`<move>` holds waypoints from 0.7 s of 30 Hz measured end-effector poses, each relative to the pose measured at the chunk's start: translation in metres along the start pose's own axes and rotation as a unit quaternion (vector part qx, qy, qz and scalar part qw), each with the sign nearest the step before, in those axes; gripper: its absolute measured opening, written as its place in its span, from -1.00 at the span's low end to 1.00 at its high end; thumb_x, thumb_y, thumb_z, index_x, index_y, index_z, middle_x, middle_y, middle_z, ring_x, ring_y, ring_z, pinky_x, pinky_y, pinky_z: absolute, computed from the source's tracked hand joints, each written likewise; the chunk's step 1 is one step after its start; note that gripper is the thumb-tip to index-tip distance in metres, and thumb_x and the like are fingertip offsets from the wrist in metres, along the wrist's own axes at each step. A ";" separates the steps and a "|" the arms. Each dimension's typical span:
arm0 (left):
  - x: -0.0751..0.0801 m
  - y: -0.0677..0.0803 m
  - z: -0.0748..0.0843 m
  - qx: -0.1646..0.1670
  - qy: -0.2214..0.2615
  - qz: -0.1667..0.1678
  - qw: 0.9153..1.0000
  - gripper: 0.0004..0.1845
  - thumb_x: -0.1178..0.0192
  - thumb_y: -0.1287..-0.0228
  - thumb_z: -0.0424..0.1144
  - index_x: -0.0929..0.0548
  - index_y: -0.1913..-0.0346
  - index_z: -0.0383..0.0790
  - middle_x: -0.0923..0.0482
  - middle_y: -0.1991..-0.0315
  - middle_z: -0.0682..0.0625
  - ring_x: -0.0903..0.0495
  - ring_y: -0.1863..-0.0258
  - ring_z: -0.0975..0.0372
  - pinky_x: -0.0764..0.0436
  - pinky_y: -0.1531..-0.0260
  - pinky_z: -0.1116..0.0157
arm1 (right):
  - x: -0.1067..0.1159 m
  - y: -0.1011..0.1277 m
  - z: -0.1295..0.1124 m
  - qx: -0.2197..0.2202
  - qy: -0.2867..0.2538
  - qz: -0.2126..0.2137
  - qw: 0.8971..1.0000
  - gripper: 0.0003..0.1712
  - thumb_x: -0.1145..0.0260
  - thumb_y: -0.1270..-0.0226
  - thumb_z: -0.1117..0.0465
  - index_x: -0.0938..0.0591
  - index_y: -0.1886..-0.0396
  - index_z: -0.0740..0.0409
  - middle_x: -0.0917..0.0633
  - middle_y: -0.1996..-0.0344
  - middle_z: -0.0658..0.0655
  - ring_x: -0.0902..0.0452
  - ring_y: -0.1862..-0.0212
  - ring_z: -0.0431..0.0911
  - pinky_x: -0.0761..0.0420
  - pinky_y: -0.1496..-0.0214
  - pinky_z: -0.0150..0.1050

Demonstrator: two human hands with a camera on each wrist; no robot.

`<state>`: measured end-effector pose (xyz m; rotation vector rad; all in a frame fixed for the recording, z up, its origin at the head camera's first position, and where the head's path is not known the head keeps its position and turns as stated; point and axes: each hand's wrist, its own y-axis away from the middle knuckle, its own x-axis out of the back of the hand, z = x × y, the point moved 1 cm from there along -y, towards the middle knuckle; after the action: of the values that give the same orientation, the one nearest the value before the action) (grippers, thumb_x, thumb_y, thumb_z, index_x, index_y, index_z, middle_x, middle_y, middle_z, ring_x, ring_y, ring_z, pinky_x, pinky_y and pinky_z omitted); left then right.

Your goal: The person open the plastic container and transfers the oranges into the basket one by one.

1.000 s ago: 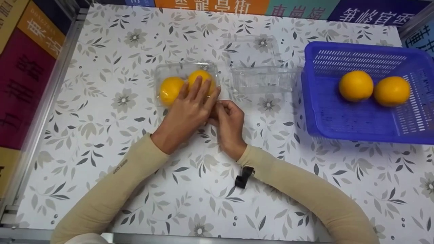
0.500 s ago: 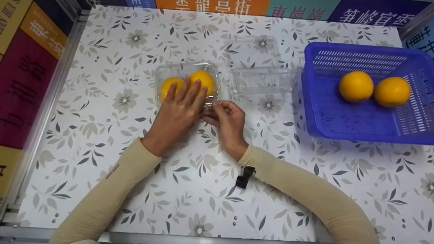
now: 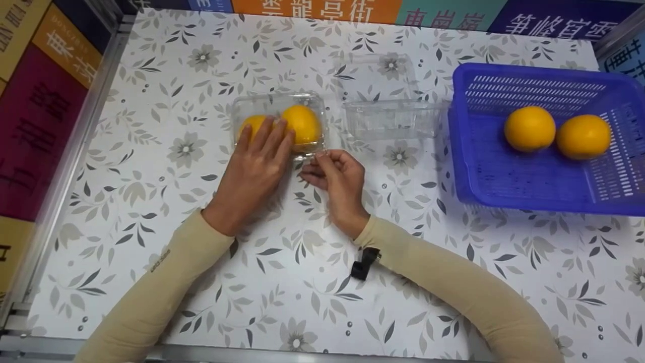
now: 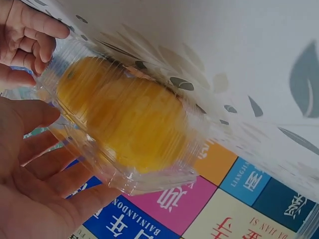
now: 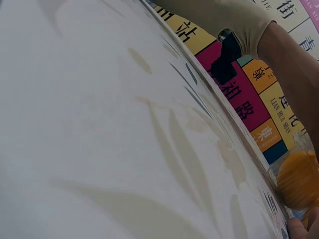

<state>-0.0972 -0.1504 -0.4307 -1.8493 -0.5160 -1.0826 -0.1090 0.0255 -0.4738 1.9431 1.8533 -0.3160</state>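
Two oranges point(image 3: 302, 124) sit inside a clear plastic clamshell box point(image 3: 274, 103), whose lid lies over them. My left hand point(image 3: 257, 164) rests on the lid with its fingers extended, partly covering the left orange. At the box's near right corner, my right hand point(image 3: 342, 184) pinches the rim between thumb and fingers. In the left wrist view, the box's ribbed side point(image 4: 134, 119) stands between the left hand point(image 4: 45, 184) and the right hand point(image 4: 30, 40). Only the right hand's fingers point(image 5: 304, 226) show in the right wrist view, beside the box with an orange point(image 5: 299, 177).
A second clear clamshell box point(image 3: 393, 118) stands with its lid raised, right of the first. Farther right is a blue basket point(image 3: 463, 166) holding two oranges point(image 3: 529, 128). Lettered panels point(image 3: 322, 10) border the floral-covered table point(image 3: 302, 282) at the back and left.
My left hand has slid left and slightly nearer the body across the lid, uncovering the right orange. The right hand stays almost still at the box's corner.
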 end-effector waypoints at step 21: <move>0.008 0.031 -0.020 0.028 0.061 -0.022 0.997 -0.65 -0.08 -0.69 -0.47 -0.59 -0.39 -0.47 -0.59 -0.40 -0.43 -0.55 -0.43 -0.31 -0.62 -0.29 -0.34 | 0.001 0.000 0.002 0.006 -0.013 -0.008 1.000 -0.92 -0.28 -0.58 0.47 -0.66 0.20 0.37 -0.73 0.23 0.47 -0.81 0.32 0.06 -0.87 0.06 0.07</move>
<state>-0.0806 -0.1842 -0.4348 -1.7174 -0.5112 -1.1904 -0.1086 0.0259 -0.4759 1.9237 1.8549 -0.3557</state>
